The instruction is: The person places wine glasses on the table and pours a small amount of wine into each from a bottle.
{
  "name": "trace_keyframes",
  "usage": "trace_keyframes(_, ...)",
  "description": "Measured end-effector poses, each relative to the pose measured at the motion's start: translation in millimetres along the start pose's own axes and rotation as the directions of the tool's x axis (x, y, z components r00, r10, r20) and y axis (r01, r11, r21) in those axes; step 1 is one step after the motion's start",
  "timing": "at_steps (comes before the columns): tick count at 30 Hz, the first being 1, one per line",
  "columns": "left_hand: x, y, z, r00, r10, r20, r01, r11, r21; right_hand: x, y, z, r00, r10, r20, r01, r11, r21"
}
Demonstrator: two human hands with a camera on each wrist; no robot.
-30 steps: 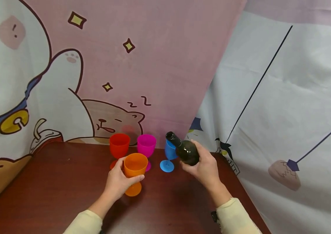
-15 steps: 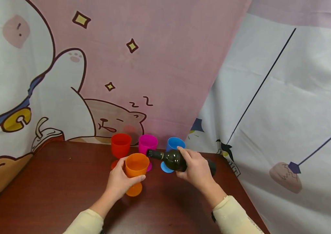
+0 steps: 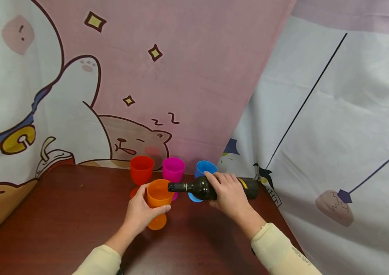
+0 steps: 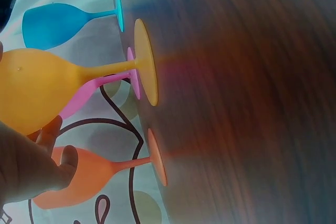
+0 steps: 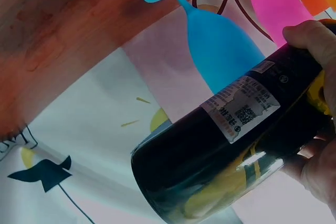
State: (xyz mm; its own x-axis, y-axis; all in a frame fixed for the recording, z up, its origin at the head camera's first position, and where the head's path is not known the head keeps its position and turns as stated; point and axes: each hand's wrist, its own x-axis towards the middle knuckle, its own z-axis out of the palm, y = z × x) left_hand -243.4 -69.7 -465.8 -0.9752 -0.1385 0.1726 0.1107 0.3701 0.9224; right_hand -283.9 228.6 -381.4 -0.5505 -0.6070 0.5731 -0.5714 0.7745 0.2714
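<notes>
My left hand (image 3: 141, 212) holds the bowl of an orange goblet (image 3: 160, 196), thumb on the near side, fingers behind. The left wrist view shows the goblet's foot (image 4: 146, 62) at the wooden table's surface. My right hand (image 3: 230, 194) grips a dark green wine bottle (image 3: 202, 188) round its body. The bottle lies almost level, its mouth pointing left and overlapping the goblet's rim in the head view. A torn white label (image 5: 241, 109) shows on the bottle in the right wrist view. Whether anything flows from the mouth, I cannot tell.
Behind the orange goblet stand a red goblet (image 3: 141, 170), a magenta goblet (image 3: 173, 169) and a blue goblet (image 3: 205, 167), the blue one partly hidden by the bottle. A printed cloth (image 3: 208, 76) hangs along the back and right edges of the brown table (image 3: 60, 221).
The bottle has swung leftward from a slanted pose to nearly level, its mouth coming to the orange goblet's rim. The left hand and goblet have stayed nearly in place.
</notes>
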Motion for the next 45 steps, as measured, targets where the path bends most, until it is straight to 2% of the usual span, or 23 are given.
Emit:
trace_keyframes(13, 1.3, -0.8, -0.5, 1.0, 0.022, -0.012, -0.022, 1.0, 0.018, 10.8, 2, -7, 1.0, -0.023, 0.003, 0.023, 0.998, -0.064)
trace_keyframes(23, -0.1, 1.4, -1.9, 1.0, 0.009, 0.002, -0.009, 1.0, 0.0, 13.6, 3, -14, 1.0, 0.006, 0.024, -0.004, 0.997, -0.083)
trace_keyframes(45, 0.6, 0.3, -1.2, 1.0, 0.003, 0.007, -0.003, 1.0, -0.026, 18.7, 4, -17, 1.0, -0.001, 0.024, 0.004, 0.994, -0.11)
